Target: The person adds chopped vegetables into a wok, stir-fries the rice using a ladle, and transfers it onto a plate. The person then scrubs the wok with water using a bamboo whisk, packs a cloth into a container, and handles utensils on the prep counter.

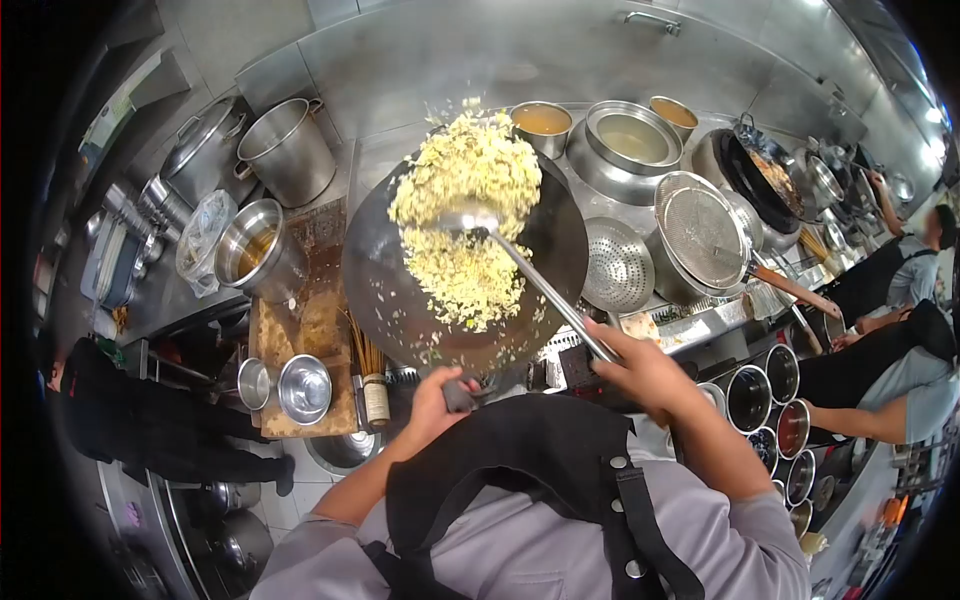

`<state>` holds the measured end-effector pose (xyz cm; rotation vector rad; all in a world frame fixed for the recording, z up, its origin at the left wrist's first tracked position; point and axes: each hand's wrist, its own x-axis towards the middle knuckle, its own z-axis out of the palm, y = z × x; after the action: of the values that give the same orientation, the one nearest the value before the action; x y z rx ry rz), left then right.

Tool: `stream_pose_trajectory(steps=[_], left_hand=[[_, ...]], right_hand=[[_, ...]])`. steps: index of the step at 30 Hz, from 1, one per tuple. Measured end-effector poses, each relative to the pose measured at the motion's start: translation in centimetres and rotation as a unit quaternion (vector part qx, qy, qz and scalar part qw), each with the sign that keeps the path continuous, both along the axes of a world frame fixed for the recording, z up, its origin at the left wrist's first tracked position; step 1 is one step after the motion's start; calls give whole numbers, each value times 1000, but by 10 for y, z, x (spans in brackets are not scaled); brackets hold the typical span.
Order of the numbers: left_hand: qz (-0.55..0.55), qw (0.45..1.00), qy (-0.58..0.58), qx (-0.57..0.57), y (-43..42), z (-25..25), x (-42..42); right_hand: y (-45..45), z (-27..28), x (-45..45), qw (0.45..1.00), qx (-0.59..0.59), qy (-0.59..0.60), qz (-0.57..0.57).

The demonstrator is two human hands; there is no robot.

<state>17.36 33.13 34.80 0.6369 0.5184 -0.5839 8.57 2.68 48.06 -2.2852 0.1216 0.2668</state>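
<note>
My left hand [435, 408] is closed around the wok handle [459, 396] at the near edge of the large dark wok [375, 270]. In my right hand [632, 362] is the long metal shaft of a ladle [548, 290], which reaches up and left into the wok. The ladle's bowl is partly covered by yellow and pale fried rice [470, 165] with green bits. Part of the rice is up at the wok's far side, with loose grains in the air. More rice lies lower, in the wok's middle.
A perforated skimmer [617, 265] and a wire strainer [700, 232] are right of the wok. A metal pot [262, 250] and a bowl [305, 389] stand left. Other people, one in dark clothes [170, 410], stand at left and right. Sauce pots [748, 398] are lower right.
</note>
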Motion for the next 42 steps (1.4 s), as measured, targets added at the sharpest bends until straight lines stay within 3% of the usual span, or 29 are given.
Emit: stream_pose_trajectory(steps=[3, 5, 7, 9, 10, 12, 13, 14, 16, 18, 21, 23, 24, 26, 27, 29, 31, 35, 38, 39, 41, 42], left_hand=[[76, 996, 39, -7, -19, 37, 50], [48, 998, -8, -26, -37, 23, 94], [55, 998, -27, -17, -39, -10, 96], [58, 998, -33, -2, -38, -26, 71], [50, 998, -21, 12, -27, -35, 39], [-43, 998, -41, 15, 7, -33, -2], [-44, 998, -41, 16, 7, -21, 4], [5, 1000, -15, 11, 5, -2, 11], [68, 997, 20, -5, -10, 30, 45], [38, 999, -24, -29, -26, 17, 94], [63, 997, -36, -40, -32, -32, 104], [36, 999, -7, 1, -20, -40, 47], [4, 1000, -21, 10, -5, -23, 17], [-20, 1000, -11, -2, 10, -2, 7], [-7, 996, -1, -84, 10, 6, 13], [57, 996, 38, -63, -4, 35, 48], [47, 998, -24, 23, -11, 46, 73], [17, 995, -69, 73, 9, 35, 71], [42, 946, -264, 182, 23, 12, 42], [46, 929, -293, 220, 28, 6, 33], [33, 950, -230, 210, 41, -11, 36], [27, 951, -228, 208, 47, -11, 41]], right_hand=[[-22, 41, -46, 986, 94, 137, -28], [-17, 44, -43, 973, 126, 187, -41], [-2, 27, -15, 985, 52, 146, -76], [-12, -67, 19, 996, -34, -87, -2], [1, -59, 26, 991, -115, -68, 16], [-2, -41, 2, 995, -66, -68, 18], [-5, -22, -11, 997, -22, -64, 25], [-3, 22, -29, 997, 33, 60, -20], [-17, 45, -52, 989, 74, 123, -39], [-9, 59, -49, 974, 93, 192, -78], [1, -3, -1, 998, 0, 51, -41], [1, -53, 19, 995, -49, -83, 1], [15, -30, 9, 992, 99, 21, -74], [11, -31, -19, 951, 292, 24, -97], [13, -26, -33, 919, 374, 49, -120], [26, 6, -31, 883, 436, 75, -159], [22, 26, -20, 920, 363, 17, -149], [27, 61, -3, 921, 341, 16, -186], [29, 63, 1, 964, 176, 49, -196], [39, 64, 2, 963, 178, 48, -198], [77, 72, 3, 930, 252, 158, -215], [101, 78, -1, 886, 368, 188, -210]])
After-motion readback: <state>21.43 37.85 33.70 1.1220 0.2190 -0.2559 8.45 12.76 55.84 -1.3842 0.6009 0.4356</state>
